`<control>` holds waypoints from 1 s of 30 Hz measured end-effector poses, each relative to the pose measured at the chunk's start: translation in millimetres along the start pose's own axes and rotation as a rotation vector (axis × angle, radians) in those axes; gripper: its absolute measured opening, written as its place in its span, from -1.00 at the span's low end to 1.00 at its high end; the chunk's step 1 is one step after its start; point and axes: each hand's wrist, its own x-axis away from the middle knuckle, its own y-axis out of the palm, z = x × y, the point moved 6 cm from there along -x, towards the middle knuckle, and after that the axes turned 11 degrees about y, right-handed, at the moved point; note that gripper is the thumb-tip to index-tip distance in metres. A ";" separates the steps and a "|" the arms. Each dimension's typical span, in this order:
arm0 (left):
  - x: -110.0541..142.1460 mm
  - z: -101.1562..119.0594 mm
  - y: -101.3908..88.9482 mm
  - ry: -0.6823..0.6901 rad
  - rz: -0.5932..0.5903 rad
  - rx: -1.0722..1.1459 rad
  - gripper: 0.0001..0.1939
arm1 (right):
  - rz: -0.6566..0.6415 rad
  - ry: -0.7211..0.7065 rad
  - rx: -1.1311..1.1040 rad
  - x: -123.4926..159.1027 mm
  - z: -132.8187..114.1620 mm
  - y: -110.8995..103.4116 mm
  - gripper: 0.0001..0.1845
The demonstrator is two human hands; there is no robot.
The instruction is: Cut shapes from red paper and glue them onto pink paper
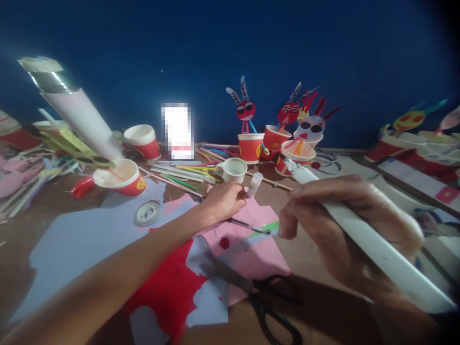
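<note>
My left hand reaches over the pink paper, its fingers closed at the lower end of a small translucent tube. At the right, my right hand is wrapped round a long white stick with a ragged, dark-flecked tip pointing up and left. Beneath my left wrist lies a dark pen. A small red disc with black marks sits on the pink paper. Black-handled scissors lie nearest me, partly over cut red paper.
A tape roll rests on pale blue paper. Behind are a white cup, loose coloured sticks and a bright phone screen. Red paper cups hold paper figures. A tall bottle leans left beside a paper cup.
</note>
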 end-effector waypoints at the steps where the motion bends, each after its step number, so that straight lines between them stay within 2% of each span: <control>1: 2.2 1.1 -0.1 -0.005 0.007 0.009 -0.78 | -0.007 -0.006 -0.001 0.0 -0.4 -0.4 -0.75; 6: 10.3 14.6 -10.9 -0.016 0.040 0.085 -0.90 | -0.122 -0.069 -0.052 3.5 -3.4 5.8 -0.74; 9: 14.9 13.1 -24.6 -0.053 0.082 0.140 -0.93 | -0.170 -0.088 -0.060 7.4 -1.6 9.9 -0.68; 11: 27.4 8.5 -37.9 -0.076 0.132 0.179 -0.90 | -0.168 -0.106 -0.079 9.9 1.4 12.2 -0.64; 14: 64.2 -0.3 -53.0 -0.126 0.192 0.249 -0.84 | -0.142 -0.110 -0.076 11.5 10.4 18.1 -0.66; 17: 107.3 -13.3 -44.2 -0.277 0.195 0.496 -0.84 | -0.190 -0.064 0.039 11.6 24.5 33.2 -0.77; 20: 132.0 -19.7 -24.3 -0.360 0.152 0.602 -0.82 | -0.273 -0.067 0.135 15.3 33.4 50.7 -0.80; 22: 136.5 -20.3 -15.8 -0.380 0.137 0.599 -0.80 | -0.319 -0.062 0.168 19.7 35.8 60.3 -0.78; 24: 134.2 -16.6 -14.6 -0.345 0.128 0.554 -0.80 | -0.369 -0.016 0.189 24.1 37.5 67.4 -0.76; 27: 128.1 -6.9 -20.9 -0.256 0.100 0.471 -0.81 | -0.429 0.058 0.168 27.9 38.0 70.5 -0.73; 30: 125.4 -1.0 -27.3 -0.224 0.053 0.370 -0.78 | -0.493 0.088 0.087 27.7 38.5 67.5 -0.68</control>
